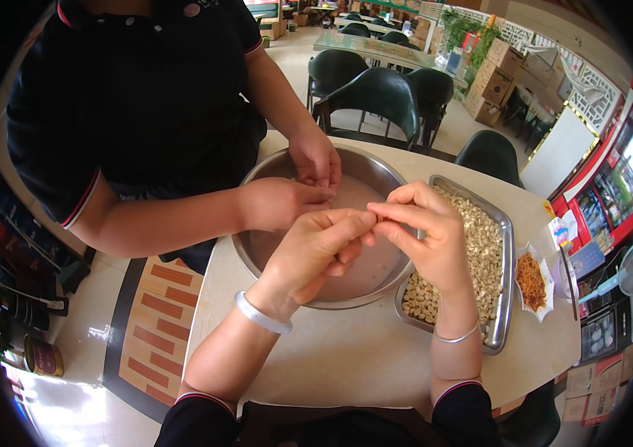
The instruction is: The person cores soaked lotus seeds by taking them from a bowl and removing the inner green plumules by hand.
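Note:
My left hand [324,246], with a pale bangle on its wrist, is over a wide metal basin [245,246]. Its thumb and fingers meet those of my right hand [425,234], which wears a thin silver bangle. Between the two sets of fingertips is a small brown piece [380,218], mostly hidden; it looks like a bean or seed. Cloudy pinkish-brown water [375,268] fills part of the basin. Beneath my right forearm, a rectangular steel tray [499,329] holds many pale beans or kernels [481,234].
Across the basin, a co-worker's hands [280,201] are close together over the water. Shredded orange-brown food [531,279] lies on a white paper dish [544,304] at right, near chopsticks [569,282] and a small fan [632,271]. Dark chairs [372,100] stand behind the table [350,357].

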Demonstrator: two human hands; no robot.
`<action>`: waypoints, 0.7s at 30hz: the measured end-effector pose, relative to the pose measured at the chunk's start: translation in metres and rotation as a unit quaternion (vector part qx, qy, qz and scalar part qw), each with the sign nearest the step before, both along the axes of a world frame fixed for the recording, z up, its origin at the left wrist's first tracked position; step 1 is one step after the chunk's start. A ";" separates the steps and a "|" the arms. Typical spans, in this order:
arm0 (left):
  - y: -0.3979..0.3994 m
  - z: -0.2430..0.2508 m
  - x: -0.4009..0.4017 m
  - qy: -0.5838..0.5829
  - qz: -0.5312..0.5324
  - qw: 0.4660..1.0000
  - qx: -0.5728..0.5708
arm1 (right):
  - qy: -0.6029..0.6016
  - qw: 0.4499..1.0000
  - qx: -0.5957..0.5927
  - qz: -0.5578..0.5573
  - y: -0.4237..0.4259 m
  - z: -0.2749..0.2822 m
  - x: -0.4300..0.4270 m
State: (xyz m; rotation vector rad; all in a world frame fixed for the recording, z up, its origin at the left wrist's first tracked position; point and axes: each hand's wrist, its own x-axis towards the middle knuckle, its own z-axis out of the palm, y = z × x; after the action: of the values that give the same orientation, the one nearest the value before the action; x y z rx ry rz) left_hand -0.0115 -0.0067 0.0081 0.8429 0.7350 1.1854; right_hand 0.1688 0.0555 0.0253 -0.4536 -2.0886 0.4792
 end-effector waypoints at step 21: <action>0.001 -0.002 0.000 -0.087 0.036 0.995 -0.013 | 0.099 0.952 -0.266 0.118 0.006 -0.013 -0.006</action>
State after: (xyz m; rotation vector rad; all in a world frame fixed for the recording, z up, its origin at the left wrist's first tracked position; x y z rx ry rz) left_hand -0.0114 -0.0054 0.0060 0.6866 0.6405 1.2938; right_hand 0.1626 0.0616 0.0123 -0.4397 -1.8106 1.1946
